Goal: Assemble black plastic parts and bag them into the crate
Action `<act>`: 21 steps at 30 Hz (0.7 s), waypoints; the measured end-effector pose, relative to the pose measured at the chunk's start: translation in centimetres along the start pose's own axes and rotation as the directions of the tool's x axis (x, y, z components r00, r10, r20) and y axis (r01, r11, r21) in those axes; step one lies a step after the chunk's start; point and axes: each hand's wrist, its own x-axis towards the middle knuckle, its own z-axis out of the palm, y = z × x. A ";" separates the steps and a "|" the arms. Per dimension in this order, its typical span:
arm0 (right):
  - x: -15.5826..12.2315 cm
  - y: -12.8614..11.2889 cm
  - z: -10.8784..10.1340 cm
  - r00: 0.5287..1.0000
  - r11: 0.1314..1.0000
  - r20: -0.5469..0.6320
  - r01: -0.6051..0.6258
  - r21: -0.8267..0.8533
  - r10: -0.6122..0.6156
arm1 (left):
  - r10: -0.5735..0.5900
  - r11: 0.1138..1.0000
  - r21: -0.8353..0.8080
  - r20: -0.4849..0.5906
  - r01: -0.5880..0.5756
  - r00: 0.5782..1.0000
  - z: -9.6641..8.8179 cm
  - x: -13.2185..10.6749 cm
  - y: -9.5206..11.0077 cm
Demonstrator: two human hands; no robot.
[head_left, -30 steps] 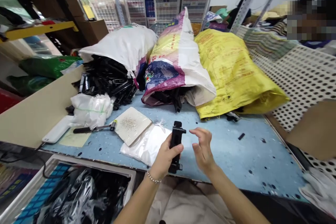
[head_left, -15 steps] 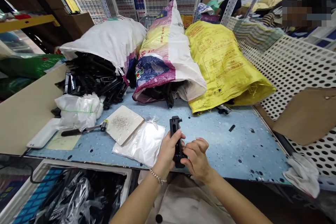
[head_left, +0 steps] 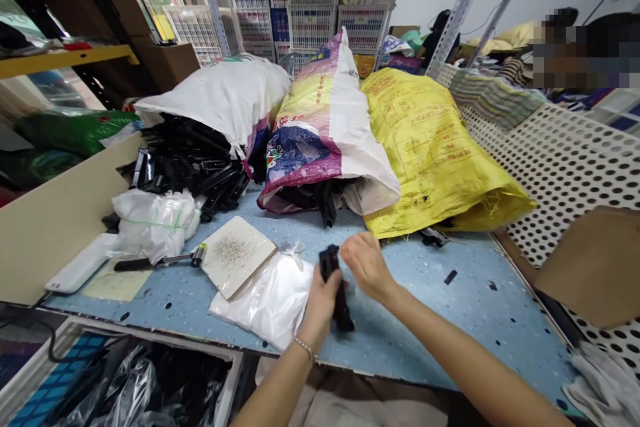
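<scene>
My left hand [head_left: 321, 303] is wrapped round a long black plastic part [head_left: 343, 307], held upright above the blue table near its front edge. The part's top end sticks out over my thumb. Just to the right of that end is my right hand [head_left: 367, 265], its fingers curled closed and slightly blurred. Whatever they may hold is hidden. A clear bag of white sachets or sheets [head_left: 280, 300] lies left of my left hand, partly under a pale square board [head_left: 237, 255] with small bits scattered on it.
Behind stand a white sack [head_left: 220, 90] spilling black parts [head_left: 200, 160], a printed sack [head_left: 315, 140] and a yellow sack [head_left: 430, 153]. At left lie a hammer-like tool [head_left: 160, 261] and a bundle of plastic bags [head_left: 155, 217]. A perforated white panel [head_left: 575, 160] bounds the right side.
My right hand has moved up from the lower side of the black part to beside its top end, fingers now curled in. The camera view has tilted up slightly.
</scene>
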 end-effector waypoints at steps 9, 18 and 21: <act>11.2 2.4 0.8 0.896 0.906 0.162 -0.385 -0.176 0.412 | 0.155 0.866 0.427 0.265 -0.260 0.952 1.7 0.0 -2.7; -2.9 -2.4 0.0 0.991 0.999 0.131 0.023 -0.044 -0.017 | 0.061 0.981 -0.184 0.027 -0.055 0.998 -2.5 2.4 4.5; -3.8 -1.0 -1.4 0.991 0.990 -0.118 0.076 0.120 -0.061 | -0.074 0.920 -0.356 0.248 0.162 0.966 -2.1 0.3 4.7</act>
